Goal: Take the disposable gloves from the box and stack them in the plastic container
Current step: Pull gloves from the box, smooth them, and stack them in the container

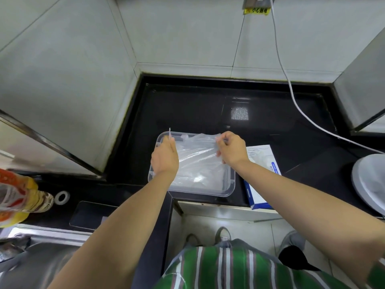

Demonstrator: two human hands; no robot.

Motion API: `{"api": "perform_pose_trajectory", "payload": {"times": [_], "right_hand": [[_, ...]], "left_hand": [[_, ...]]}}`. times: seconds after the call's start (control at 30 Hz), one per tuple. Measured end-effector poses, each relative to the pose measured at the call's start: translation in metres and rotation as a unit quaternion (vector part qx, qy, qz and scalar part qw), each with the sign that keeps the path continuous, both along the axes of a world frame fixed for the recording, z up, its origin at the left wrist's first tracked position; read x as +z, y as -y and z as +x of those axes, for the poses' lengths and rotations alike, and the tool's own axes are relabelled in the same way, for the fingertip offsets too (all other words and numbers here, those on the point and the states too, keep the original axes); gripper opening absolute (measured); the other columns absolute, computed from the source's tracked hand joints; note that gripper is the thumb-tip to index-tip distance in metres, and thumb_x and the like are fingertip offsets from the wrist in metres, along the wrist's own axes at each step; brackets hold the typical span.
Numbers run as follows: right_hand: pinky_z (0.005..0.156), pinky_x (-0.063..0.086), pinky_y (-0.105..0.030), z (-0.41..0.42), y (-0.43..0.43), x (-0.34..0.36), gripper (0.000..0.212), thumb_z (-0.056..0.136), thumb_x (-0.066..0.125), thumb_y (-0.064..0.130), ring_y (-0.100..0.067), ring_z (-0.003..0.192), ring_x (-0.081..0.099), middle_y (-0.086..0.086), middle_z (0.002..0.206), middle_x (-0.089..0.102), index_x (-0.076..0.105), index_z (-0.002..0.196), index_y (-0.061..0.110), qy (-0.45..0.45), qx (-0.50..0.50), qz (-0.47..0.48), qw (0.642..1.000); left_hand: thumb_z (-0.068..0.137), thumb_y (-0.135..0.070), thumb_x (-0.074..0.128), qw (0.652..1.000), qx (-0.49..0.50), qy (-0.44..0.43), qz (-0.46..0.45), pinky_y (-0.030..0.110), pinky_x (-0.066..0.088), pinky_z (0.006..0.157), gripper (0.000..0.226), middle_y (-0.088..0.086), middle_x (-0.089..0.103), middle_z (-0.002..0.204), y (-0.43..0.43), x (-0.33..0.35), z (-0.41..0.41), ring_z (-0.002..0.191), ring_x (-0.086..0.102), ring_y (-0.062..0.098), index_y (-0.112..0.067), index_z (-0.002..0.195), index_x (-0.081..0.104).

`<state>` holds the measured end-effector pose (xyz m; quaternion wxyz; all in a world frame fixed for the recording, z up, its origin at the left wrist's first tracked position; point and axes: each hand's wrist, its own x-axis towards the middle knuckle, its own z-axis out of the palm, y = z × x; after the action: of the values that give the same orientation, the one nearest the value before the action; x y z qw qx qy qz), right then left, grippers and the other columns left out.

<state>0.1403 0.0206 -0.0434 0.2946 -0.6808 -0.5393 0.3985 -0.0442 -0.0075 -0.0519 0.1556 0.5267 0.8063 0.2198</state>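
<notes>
A clear plastic container (230, 184) sits on the black counter in front of me, with clear gloves lying inside. A thin clear disposable glove (195, 149) is stretched flat over the container. My left hand (165, 156) pinches its left edge and my right hand (232, 148) pinches its right edge. The white and blue glove box (263, 159) lies just right of the container, partly under my right forearm.
A white cable (295, 101) runs down the wall across the counter's right side. A white round bin (368, 180) stands at far right. A tape roll (61, 197), a dark tray (89, 215) and a colourful packet (18, 197) lie at left, near a steel sink (41, 257).
</notes>
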Motion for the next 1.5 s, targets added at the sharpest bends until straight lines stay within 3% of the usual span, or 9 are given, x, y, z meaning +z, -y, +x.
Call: {"api": "perform_pose_trajectory", "payload": {"times": [0.27, 0.5, 0.73, 0.8, 0.87, 0.93, 1.0, 1.1, 1.5], "right_hand": [[0.069, 0.042, -0.012, -0.020, 0.008, 0.008, 0.017, 0.092, 0.055, 0.003, -0.005, 0.072, 0.053, 0.001, 0.098, 0.055, 0.065, 0.099, 0.015, 0.027, 0.107, 0.223, 0.969], [0.086, 0.054, -0.035, -0.032, 0.014, -0.042, 0.055, 0.095, 0.053, 0.004, -0.024, 0.099, 0.057, -0.012, 0.124, 0.055, 0.036, 0.143, 0.023, 0.164, 0.290, -0.198, 0.922], [0.061, 0.058, -0.033, -0.037, 0.010, -0.060, 0.095, 0.086, 0.053, -0.012, -0.031, 0.097, 0.059, -0.014, 0.130, 0.045, 0.008, 0.154, 0.037, 0.185, 0.321, -0.268, 0.890], [0.051, 0.048, -0.028, -0.039, 0.010, -0.062, 0.082, 0.086, 0.051, -0.012, -0.027, 0.087, 0.056, -0.015, 0.126, 0.044, 0.020, 0.151, 0.026, 0.215, 0.338, -0.277, 0.873], [0.055, 0.049, -0.030, -0.040, 0.008, -0.065, 0.022, 0.088, 0.051, -0.008, -0.020, 0.071, 0.050, -0.013, 0.104, 0.045, 0.048, 0.103, 0.008, 0.255, 0.366, -0.285, 0.848], [0.059, 0.049, -0.030, -0.038, 0.007, -0.071, 0.019, 0.089, 0.056, 0.001, -0.015, 0.064, 0.046, -0.009, 0.092, 0.044, 0.043, 0.080, 0.012, 0.279, 0.380, -0.300, 0.829], [0.063, 0.046, -0.028, -0.037, 0.006, -0.074, 0.019, 0.087, 0.062, 0.005, -0.016, 0.070, 0.049, -0.011, 0.104, 0.047, 0.048, 0.099, 0.010, 0.279, 0.384, -0.311, 0.823], [0.057, 0.050, -0.028, -0.033, 0.006, -0.076, 0.103, 0.079, 0.068, -0.007, -0.023, 0.080, 0.059, -0.009, 0.133, 0.030, 0.007, 0.153, 0.033, 0.233, 0.363, -0.323, 0.842], [0.060, 0.056, -0.029, -0.036, 0.013, -0.066, 0.129, 0.078, 0.069, -0.011, -0.031, 0.100, 0.060, -0.006, 0.162, -0.008, -0.021, 0.150, 0.045, 0.235, 0.337, -0.292, 0.864]], "left_hand": [[0.105, -0.019, 0.035, 0.993, -0.055, -0.042, -0.096, 0.039, 0.052, 0.079, 0.031, 0.016, 0.065, 0.113, 0.001, -0.017, 0.016, 0.097, 0.065, 0.032, -0.008, 0.132, 0.047], [0.103, -0.019, 0.041, 0.978, -0.110, -0.070, -0.160, 0.037, 0.052, 0.081, 0.044, 0.015, 0.061, 0.121, -0.004, -0.031, 0.016, 0.102, 0.063, 0.031, -0.012, 0.146, 0.034], [0.095, -0.017, 0.053, 0.986, -0.091, -0.118, -0.074, 0.025, 0.044, 0.066, 0.037, 0.009, 0.058, 0.117, -0.002, -0.021, 0.009, 0.094, 0.060, 0.022, -0.014, 0.130, 0.045], [0.084, -0.010, 0.062, 0.975, -0.157, -0.149, 0.044, 0.029, 0.045, 0.076, 0.030, 0.006, 0.054, 0.113, -0.002, -0.008, 0.022, 0.096, 0.054, 0.022, -0.015, 0.112, 0.054], [0.081, -0.005, 0.061, 0.969, -0.217, -0.098, 0.067, 0.035, 0.049, 0.074, 0.026, 0.007, 0.053, 0.110, -0.004, 0.003, 0.039, 0.091, 0.054, 0.025, -0.013, 0.105, 0.056], [0.090, -0.012, 0.057, 0.965, -0.247, -0.067, -0.052, 0.037, 0.052, 0.077, 0.021, 0.010, 0.056, 0.112, -0.009, -0.001, 0.055, 0.094, 0.059, 0.029, -0.011, 0.110, 0.055], [0.096, -0.020, 0.052, 0.949, -0.222, -0.043, -0.221, 0.038, 0.049, 0.085, 0.028, 0.014, 0.057, 0.119, -0.015, -0.018, 0.058, 0.105, 0.059, 0.033, -0.009, 0.121, 0.051], [0.090, -0.017, 0.063, 0.918, -0.209, -0.020, -0.337, 0.038, 0.047, 0.093, 0.059, 0.015, 0.040, 0.138, -0.015, -0.039, 0.037, 0.118, 0.053, 0.034, -0.013, 0.140, 0.032], [0.080, -0.008, 0.071, 0.868, -0.216, -0.145, -0.423, 0.040, 0.038, 0.103, 0.112, 0.008, -0.005, 0.158, -0.005, -0.054, 0.016, 0.144, 0.012, 0.030, -0.033, 0.153, -0.009]]}}
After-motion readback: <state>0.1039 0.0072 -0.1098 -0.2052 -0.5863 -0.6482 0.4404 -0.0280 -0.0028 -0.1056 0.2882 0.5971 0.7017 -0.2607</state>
